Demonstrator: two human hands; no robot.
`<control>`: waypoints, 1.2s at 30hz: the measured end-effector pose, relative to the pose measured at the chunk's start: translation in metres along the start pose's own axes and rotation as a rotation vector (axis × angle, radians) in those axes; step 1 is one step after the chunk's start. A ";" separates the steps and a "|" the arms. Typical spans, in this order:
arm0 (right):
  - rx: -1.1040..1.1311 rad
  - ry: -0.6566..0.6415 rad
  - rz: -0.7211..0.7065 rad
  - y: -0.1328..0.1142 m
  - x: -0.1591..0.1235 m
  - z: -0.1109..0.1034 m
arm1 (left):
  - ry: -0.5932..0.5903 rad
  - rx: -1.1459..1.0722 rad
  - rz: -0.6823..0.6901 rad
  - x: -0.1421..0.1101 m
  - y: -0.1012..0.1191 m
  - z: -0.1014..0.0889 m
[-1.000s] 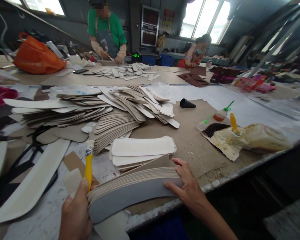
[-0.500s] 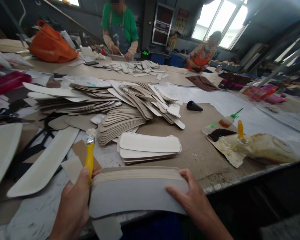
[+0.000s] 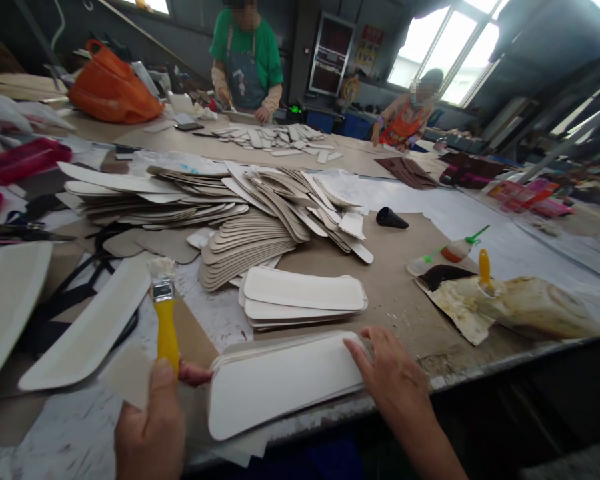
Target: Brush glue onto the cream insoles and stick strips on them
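A stack of flat white insole-shaped pieces [image 3: 280, 383] lies at the table's near edge. My right hand [image 3: 387, 380] rests on its right end, fingers curled over the edge. My left hand [image 3: 153, 427] is closed round the handle of a yellow brush [image 3: 165, 313], bristles pointing up, and touches the stack's left end. Just behind lies a smaller pile of white pieces [image 3: 305, 297].
A big heap of beige and white cut pieces [image 3: 220, 207] fills the middle of the table [image 3: 400, 300]. A glue-caked container with a yellow brush [image 3: 520, 303] and squeeze bottles [image 3: 455, 250] sit right. Two people work at the far side; an orange bag [image 3: 113, 90] lies back left.
The stack, held up on edge between both hands earlier, now lies flat on the table with its white face up. My left hand with the brush has shifted slightly left.
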State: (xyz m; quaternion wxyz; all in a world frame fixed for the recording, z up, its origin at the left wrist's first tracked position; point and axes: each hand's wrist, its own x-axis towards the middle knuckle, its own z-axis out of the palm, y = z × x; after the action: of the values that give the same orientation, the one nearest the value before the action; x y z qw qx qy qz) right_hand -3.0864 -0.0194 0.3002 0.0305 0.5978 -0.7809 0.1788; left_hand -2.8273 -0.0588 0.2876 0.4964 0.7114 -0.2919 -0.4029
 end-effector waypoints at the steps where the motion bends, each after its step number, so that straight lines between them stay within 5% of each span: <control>1: 0.062 0.078 -0.085 -0.007 -0.002 -0.003 | -0.003 0.076 0.058 -0.005 0.003 -0.005; 5: 0.421 0.148 -0.485 -0.053 -0.005 -0.009 | -0.120 0.280 0.264 -0.022 0.012 -0.014; 8: 0.428 0.161 -0.684 -0.088 0.002 0.001 | -0.131 0.346 0.295 -0.020 0.009 -0.011; 15: 0.208 0.271 -0.877 -0.137 0.021 0.029 | -0.240 0.261 0.447 -0.008 0.002 -0.007; 21: 0.083 0.380 -0.955 -0.141 0.044 0.008 | -0.211 0.144 0.366 -0.018 0.006 -0.023; 25: 0.335 0.394 -0.721 -0.105 0.040 -0.034 | -0.247 0.157 0.234 -0.015 -0.003 -0.039; 28: 0.717 0.238 -0.409 -0.077 0.014 -0.054 | -0.342 0.329 0.166 -0.019 -0.010 -0.042; 33: 1.263 -0.122 0.278 -0.063 -0.039 -0.031 | -0.557 0.412 0.015 -0.031 -0.011 -0.036; 36: 1.347 -0.162 0.474 -0.073 -0.053 -0.008 | -0.609 0.394 -0.076 -0.032 -0.014 -0.033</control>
State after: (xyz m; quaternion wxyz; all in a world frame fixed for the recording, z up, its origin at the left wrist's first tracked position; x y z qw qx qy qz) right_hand -3.0040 0.0157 0.3112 -0.4429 0.3123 -0.6095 0.5786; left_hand -2.8148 -0.0128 0.2893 0.2249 0.6509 -0.4718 -0.5506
